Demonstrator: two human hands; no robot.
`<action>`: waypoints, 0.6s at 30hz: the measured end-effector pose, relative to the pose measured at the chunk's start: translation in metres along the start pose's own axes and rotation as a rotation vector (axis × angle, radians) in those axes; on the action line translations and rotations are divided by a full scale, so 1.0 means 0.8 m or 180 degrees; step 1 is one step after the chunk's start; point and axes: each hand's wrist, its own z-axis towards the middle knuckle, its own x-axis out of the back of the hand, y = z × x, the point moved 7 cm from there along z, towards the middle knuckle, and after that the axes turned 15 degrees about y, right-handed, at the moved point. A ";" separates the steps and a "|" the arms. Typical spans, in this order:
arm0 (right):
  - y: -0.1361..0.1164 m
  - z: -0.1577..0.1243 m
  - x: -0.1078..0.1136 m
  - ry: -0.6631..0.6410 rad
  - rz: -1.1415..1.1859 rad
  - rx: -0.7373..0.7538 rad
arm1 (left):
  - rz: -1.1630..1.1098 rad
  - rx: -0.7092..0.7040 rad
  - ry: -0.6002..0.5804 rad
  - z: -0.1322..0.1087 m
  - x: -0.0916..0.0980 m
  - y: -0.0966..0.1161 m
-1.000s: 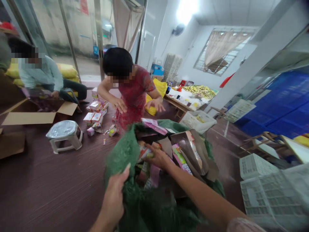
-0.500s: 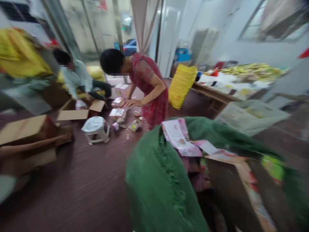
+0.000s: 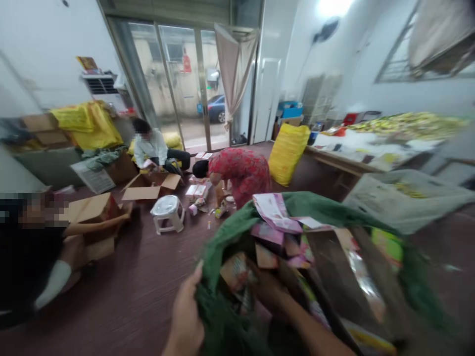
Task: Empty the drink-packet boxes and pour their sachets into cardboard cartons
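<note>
A big green sack (image 3: 226,232) stands in front of me, stuffed with flattened pink and brown cartons (image 3: 276,215). My left hand (image 3: 185,316) grips the sack's near rim, thumb over the edge. My right hand (image 3: 269,291) reaches down into the sack among the cartons; its fingers are dark and buried, so I cannot make out whether they hold anything.
A person in red (image 3: 237,170) bends over small boxes on the floor beside a white stool (image 3: 168,212). Another person (image 3: 154,148) sits by an open cardboard box (image 3: 150,183). A third person (image 3: 33,247) sits at left. Yellow sack (image 3: 287,151), long table (image 3: 356,158) and white sack (image 3: 408,198) at right.
My view swung left and back out; both my hands are in sight again at the sack. The person in red has bent lower over the boxes.
</note>
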 end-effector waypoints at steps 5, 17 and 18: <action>-0.060 0.000 0.091 0.0337 -0.0999 0.0409 | -0.0396 -0.0261 0.0469 0.011 0.008 0.038; 0.003 0.099 0.231 0.1562 -0.1533 -0.0234 | -0.0132 -0.0122 0.0195 0.017 0.026 0.039; 0.018 0.102 0.225 0.1533 -0.1494 -0.0316 | -0.0098 -0.0095 0.0167 0.018 0.027 0.040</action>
